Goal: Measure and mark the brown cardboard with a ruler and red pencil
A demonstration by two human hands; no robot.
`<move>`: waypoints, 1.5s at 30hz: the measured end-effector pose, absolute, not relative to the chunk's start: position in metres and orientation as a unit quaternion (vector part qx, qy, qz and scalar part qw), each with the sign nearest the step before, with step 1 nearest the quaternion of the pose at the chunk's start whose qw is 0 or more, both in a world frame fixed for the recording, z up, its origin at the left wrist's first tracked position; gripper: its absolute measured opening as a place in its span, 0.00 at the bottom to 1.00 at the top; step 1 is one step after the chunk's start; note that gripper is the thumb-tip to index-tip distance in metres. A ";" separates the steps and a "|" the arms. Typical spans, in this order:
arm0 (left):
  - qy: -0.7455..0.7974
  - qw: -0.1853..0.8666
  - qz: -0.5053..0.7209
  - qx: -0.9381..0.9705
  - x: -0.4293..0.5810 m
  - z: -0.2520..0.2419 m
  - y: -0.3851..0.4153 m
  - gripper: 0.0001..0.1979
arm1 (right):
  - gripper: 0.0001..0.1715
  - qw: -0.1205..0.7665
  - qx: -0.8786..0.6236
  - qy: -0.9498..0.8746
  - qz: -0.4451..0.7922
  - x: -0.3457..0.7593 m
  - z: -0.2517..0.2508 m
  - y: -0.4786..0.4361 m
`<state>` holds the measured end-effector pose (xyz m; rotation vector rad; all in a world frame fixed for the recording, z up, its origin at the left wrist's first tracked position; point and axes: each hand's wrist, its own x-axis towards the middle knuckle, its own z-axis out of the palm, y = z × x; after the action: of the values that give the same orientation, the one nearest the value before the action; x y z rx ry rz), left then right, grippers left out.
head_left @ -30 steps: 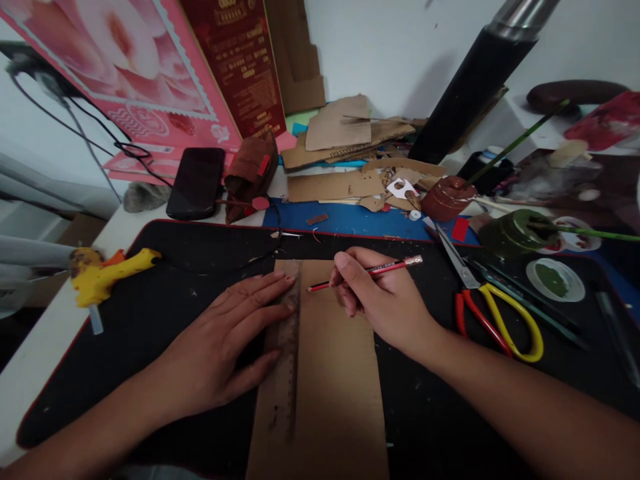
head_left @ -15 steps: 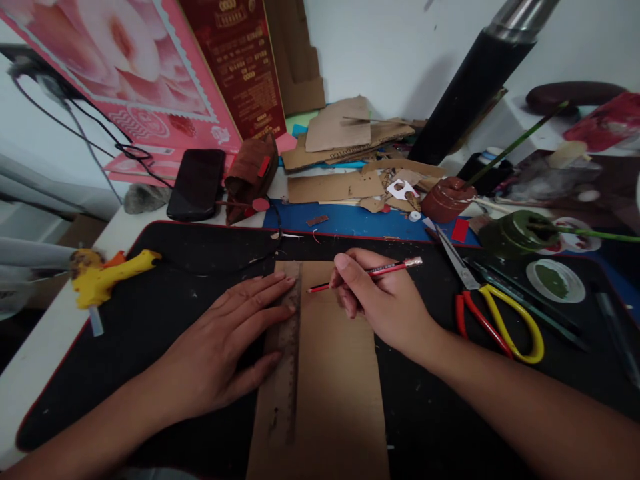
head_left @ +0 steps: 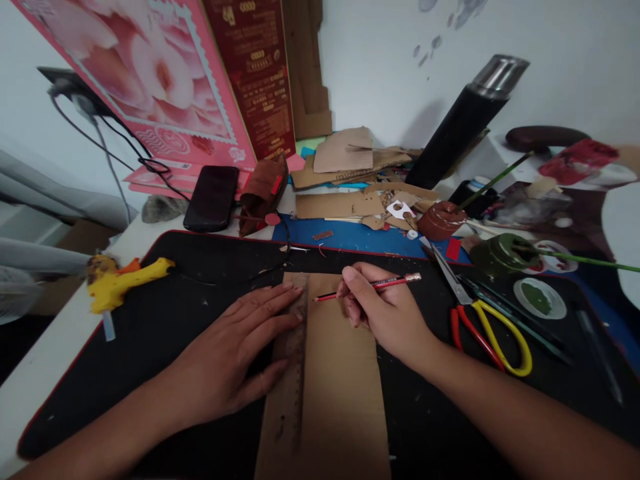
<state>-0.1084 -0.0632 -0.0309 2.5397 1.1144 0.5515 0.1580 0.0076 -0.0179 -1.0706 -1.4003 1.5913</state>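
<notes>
A strip of brown cardboard (head_left: 345,400) lies lengthwise on the black mat, with a clear ruler (head_left: 296,373) along its left side. My left hand (head_left: 240,347) rests flat with fingers stretched out, its fingertips pressing on the ruler's upper half. Between the thumb and fingers of my right hand (head_left: 383,307) is a red and black pencil (head_left: 395,282). The pencil tip points left, just right of the ruler near the cardboard's far end; whether it touches the surface I cannot tell. Scissors (head_left: 480,320) with red and yellow handles lie right of my right hand.
A yellow glue gun (head_left: 127,283) lies on the mat's left. Behind stand a phone (head_left: 211,198), cardboard scraps (head_left: 345,203) and a black thermos (head_left: 457,133). At right are a green paint jar (head_left: 500,255), a dish of green paint (head_left: 540,298) and several pens.
The camera view has shifted, so everything sits slightly lower in the picture. Both hands, the pencil and the ruler keep nearly the same places on the cardboard.
</notes>
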 end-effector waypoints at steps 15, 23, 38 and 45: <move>0.380 0.141 0.195 0.893 -0.108 -0.032 -0.063 0.19 | 0.28 0.403 -0.435 -0.500 0.631 0.150 -0.019 0.010; 0.377 0.136 0.195 0.895 -0.109 -0.034 -0.062 0.18 | 0.28 0.396 -0.443 -0.508 0.624 0.152 -0.016 0.011; 0.366 0.136 0.201 0.899 -0.109 -0.033 -0.060 0.17 | 0.29 0.385 -0.448 -0.512 0.624 0.155 -0.019 0.013; 0.371 0.146 0.206 0.894 -0.108 -0.033 -0.059 0.17 | 0.28 0.393 -0.446 -0.499 0.631 0.154 -0.019 0.014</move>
<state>-0.1080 -0.0594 -0.0328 2.5735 1.0680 0.5936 0.1539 0.0141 -0.0188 -1.1309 -1.2677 1.6008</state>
